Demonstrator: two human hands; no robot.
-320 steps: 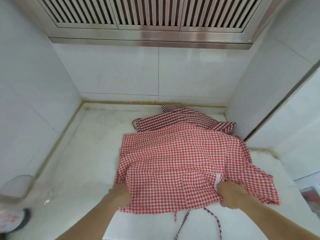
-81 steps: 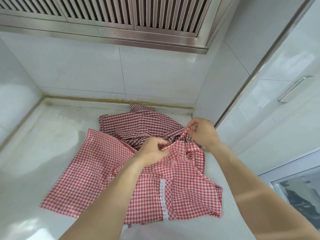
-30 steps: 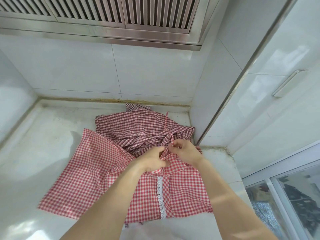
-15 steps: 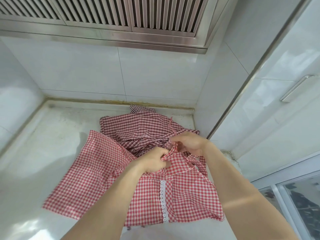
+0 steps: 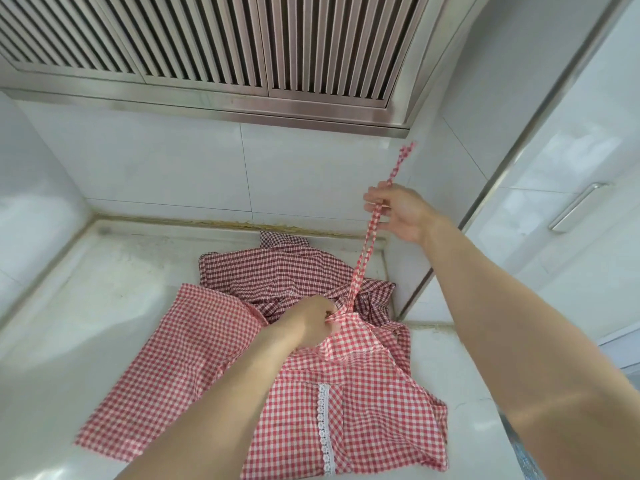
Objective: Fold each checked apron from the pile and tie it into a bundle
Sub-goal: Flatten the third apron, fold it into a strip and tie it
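Cloth in red and white checks, the red apron [image 5: 207, 358], lies spread on the white counter [image 5: 86, 306]. The left hand [image 5: 311, 323] pinches its top edge with curled fingers. Behind it lies a darker checked apron [image 5: 277, 271], bunched near the wall. A thin strap [image 5: 363, 258] runs up tight from the red apron. The right hand [image 5: 401, 213] holds the strap up high, fingers curled round it.

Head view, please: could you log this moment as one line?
left hand pinches red apron top | right hand pulls strap up taut | darker apron behind, on counter
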